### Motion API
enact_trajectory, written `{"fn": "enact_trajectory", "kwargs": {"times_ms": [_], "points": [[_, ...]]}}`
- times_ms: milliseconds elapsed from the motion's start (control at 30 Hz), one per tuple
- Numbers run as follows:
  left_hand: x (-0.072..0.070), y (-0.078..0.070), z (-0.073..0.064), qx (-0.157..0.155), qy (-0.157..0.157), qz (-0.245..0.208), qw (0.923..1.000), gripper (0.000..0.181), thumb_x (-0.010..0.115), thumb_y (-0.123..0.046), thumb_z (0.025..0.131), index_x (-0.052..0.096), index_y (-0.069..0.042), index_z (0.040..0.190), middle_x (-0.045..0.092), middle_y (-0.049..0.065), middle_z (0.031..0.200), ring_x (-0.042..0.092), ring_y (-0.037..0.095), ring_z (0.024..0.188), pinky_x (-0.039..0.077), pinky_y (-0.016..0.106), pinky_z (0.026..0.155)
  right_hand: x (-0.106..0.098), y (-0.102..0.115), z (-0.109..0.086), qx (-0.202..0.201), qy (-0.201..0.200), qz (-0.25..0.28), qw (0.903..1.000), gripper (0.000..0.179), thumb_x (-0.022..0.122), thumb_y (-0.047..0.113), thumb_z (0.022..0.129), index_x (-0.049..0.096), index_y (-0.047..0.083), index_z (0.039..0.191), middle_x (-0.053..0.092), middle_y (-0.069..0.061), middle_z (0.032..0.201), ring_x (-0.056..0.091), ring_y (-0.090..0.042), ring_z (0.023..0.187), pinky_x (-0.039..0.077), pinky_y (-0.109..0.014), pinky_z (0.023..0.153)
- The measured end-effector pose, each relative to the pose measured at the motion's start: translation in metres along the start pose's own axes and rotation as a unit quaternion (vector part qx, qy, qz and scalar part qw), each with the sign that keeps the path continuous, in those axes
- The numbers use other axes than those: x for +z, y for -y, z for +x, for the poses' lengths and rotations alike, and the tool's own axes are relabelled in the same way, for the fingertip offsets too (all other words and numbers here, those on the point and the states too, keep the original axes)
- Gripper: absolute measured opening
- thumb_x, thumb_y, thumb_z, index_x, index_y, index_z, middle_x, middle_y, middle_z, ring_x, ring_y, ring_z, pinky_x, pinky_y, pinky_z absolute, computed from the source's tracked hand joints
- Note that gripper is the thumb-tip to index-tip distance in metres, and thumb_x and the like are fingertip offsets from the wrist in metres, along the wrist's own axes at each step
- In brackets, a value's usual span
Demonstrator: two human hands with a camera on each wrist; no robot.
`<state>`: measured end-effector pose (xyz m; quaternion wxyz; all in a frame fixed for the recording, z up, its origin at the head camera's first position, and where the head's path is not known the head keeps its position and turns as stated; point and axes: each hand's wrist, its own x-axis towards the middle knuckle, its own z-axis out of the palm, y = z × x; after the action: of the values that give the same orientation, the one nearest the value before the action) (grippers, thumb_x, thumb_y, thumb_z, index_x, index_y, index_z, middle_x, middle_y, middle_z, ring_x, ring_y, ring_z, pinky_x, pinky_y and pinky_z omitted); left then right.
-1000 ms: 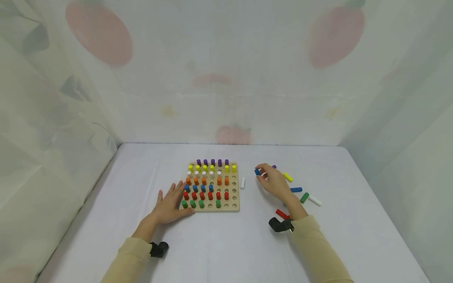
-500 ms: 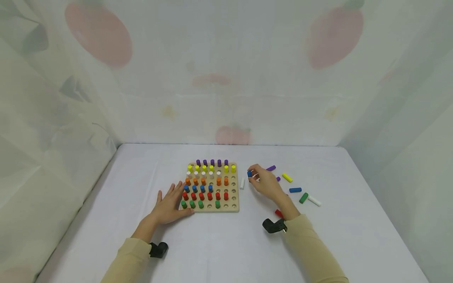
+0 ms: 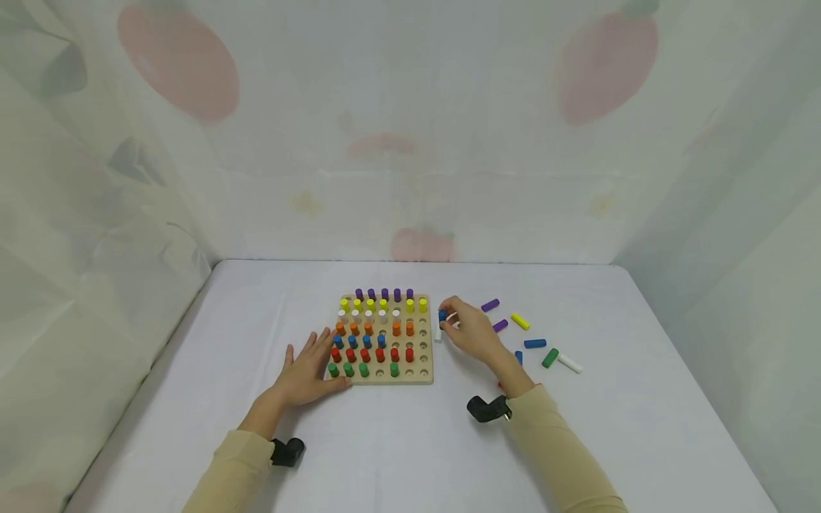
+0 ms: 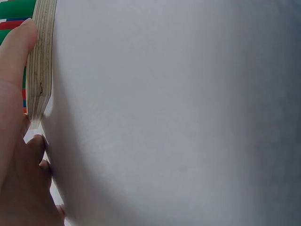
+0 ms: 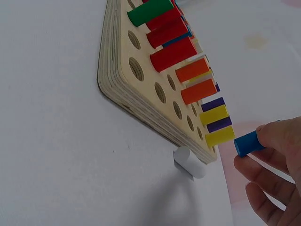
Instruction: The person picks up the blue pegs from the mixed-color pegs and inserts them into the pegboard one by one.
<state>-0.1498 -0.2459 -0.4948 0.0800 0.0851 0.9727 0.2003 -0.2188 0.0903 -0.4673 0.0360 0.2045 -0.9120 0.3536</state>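
My right hand (image 3: 473,333) pinches a blue peg (image 5: 248,143) between thumb and fingers, held just off the right edge of a wooden pegboard (image 3: 428,374). Below that peg a white peg (image 5: 190,162) lies on the table beside the board. My left hand (image 3: 306,376) rests spread at the board's near left corner; in the left wrist view its thumb (image 4: 29,35) touches the board's plywood edge (image 4: 40,70). Rows of green, red, blue, orange, white, yellow and purple pegs stand in the board, with open holes mostly in its right columns.
Loose pegs lie scattered to the right: a yellow peg (image 3: 521,321), a green peg (image 3: 550,358), a white peg (image 3: 570,364), a blue peg (image 3: 535,343) and purple pegs (image 3: 490,305). A red one is mostly hidden by the right forearm. Fabric walls rise behind the table and at both sides.
My right hand has moved left with the blue peg, from among the loose pegs to over the white peg near the board. The left hand has stayed in place.
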Motion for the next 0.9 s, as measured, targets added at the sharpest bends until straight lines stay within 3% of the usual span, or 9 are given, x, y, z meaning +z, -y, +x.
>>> {"fn": "enact_trajectory", "kwargs": {"times_ms": [300, 900], "points": [[-0.001, -0.001, -0.001, 0.003, -0.004, -0.002, 1.0, 0.104, 0.065, -0.065, 0.07, 0.02, -0.012, 0.148, 0.018, 0.011, 0.153, 0.009, 0.038, 0.14, -0.006, 0.067, 0.104, 0.009, 0.011, 0.0, -0.012, 0.009, 0.038, 0.9992, 0.024, 0.063, 0.01, 0.086, 0.055, 0.012, 0.108, 0.063, 0.0, 0.102, 0.06, -0.009, 0.087, 0.053, -0.023, 0.075], [0.0, -0.001, -0.001, 0.002, -0.003, -0.008, 1.0, 0.105, 0.065, -0.066, 0.069, 0.02, -0.013, 0.148, 0.018, 0.012, 0.153, 0.009, 0.039, 0.14, -0.007, 0.067, 0.104, 0.024, 0.031, 0.004, -0.004, 0.053, 0.045, 0.9976, 0.021, 0.059, 0.012, 0.089, 0.056, 0.011, 0.11, 0.063, 0.002, 0.104, 0.06, -0.008, 0.09, 0.051, -0.02, 0.076]]}}
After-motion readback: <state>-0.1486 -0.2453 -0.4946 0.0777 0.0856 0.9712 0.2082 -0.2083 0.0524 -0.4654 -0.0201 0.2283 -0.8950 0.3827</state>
